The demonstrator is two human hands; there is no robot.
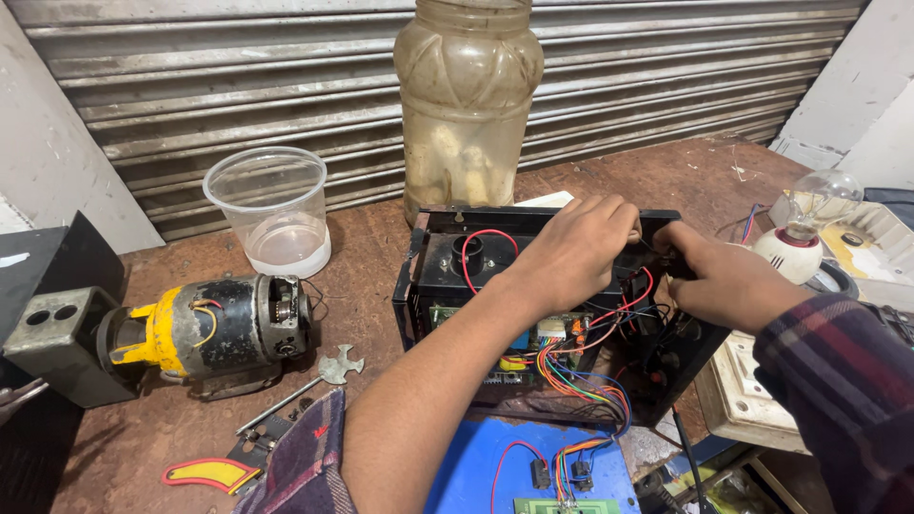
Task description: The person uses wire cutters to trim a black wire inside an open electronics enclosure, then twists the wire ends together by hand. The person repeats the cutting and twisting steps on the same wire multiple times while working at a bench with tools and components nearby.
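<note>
Left hand curled, fingertips pinching something small at the far right inside edge of the black case; what exactly it grips is hidden. Right hand closed around the same spot from the right, its grip also hidden behind the fingers. Both hands meet just above the red wire and the coloured wire bundle. Case sits open at mid-bench, leaning on a blue board in front. To do this well: probably keep 1 hand steadying the case, work with fingertips only, avoid tugging the loose wires. Behind: murky jar. Left: clear cup, motor. Right: bulb.
</note>
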